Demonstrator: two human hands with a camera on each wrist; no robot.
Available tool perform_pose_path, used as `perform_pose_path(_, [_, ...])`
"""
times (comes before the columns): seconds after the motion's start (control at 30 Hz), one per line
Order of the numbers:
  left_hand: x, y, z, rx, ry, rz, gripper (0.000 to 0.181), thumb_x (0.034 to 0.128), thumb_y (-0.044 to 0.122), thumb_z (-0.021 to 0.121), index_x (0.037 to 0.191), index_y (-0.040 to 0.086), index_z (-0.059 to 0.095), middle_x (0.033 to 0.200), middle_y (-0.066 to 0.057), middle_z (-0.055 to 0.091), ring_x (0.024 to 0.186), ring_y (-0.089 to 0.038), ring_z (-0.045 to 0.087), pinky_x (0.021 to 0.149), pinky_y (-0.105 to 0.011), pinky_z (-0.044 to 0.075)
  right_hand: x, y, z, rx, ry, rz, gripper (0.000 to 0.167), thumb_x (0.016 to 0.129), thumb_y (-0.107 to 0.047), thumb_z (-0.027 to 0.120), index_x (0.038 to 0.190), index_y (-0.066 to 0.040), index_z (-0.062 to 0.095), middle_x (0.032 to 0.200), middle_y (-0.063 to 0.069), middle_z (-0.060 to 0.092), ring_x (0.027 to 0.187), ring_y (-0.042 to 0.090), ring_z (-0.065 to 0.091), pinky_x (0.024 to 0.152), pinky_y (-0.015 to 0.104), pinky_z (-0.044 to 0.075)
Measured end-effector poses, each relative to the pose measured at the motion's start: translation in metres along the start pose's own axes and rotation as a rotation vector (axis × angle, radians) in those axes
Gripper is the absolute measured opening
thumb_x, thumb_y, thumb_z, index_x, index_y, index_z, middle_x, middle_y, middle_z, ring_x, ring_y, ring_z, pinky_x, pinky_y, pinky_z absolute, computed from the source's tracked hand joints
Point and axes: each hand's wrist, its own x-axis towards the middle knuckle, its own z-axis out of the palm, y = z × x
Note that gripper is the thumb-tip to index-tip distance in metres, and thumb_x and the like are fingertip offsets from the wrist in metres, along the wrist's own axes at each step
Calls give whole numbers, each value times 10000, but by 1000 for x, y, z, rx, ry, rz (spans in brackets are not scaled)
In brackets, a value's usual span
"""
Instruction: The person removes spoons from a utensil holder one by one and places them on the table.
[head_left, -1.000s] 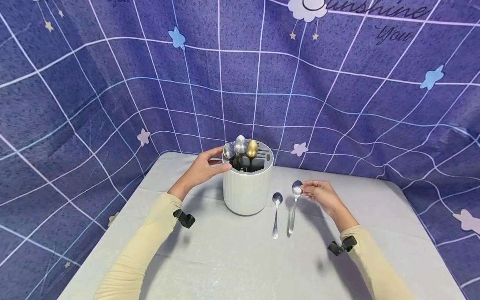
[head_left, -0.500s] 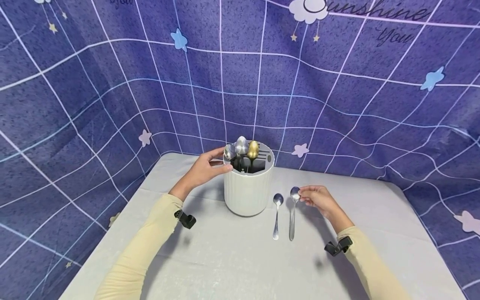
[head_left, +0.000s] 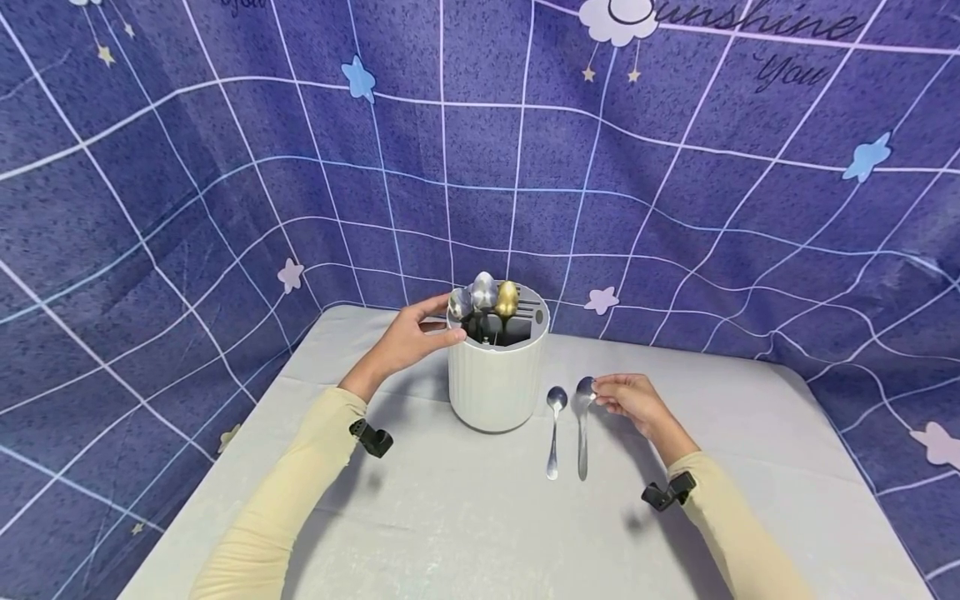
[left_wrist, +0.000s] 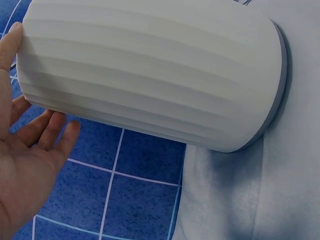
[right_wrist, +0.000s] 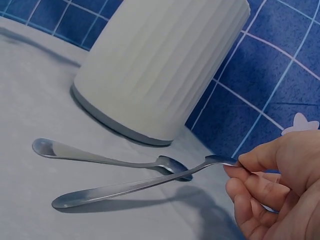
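Note:
My right hand pinches a silver spoon by the edge of its bowl. In the right wrist view the bowl is raised off the table while the handle's end is down at the tabletop. A second, smaller spoon lies on the table, left of the held one. My left hand holds the rim of a white ribbed utensil holder, thumb at the front and fingers behind its left side. Bowl-up in the holder stand two silver spoons and a gold spoon; their handles are hidden inside.
A pale cloth covers the table. Behind and to both sides hangs a purple-blue curtain with grid lines and stars. The holder's top has slots and a round hole on its right part.
My right hand has come down and slightly left, lowering the spoon until its handle end reaches the table. The left hand and the holder have kept their place.

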Motion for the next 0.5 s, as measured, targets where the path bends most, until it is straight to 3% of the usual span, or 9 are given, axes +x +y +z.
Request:
perform_pose_path(0.23, [1,2,0,12,-11,-9,664,924,10,712,1518,-55,422,1441,-284,538,1300,-463,523,1149,-562,435,1,5,2,27,7,14,181,961,-8,639,1100,98,689,779,-44,730,686,47,681,630,165,589])
perform_pose_path(0.5, [-2,1,0,8,2,12,656,919,93,755,1510,19,478,1413,-207,589,1289,-365,557,1127,-487,480,2,13,2,29,6,36,285,965,-28,668,1184,151,633,817,-36,743,719,58,694,663,179,606])
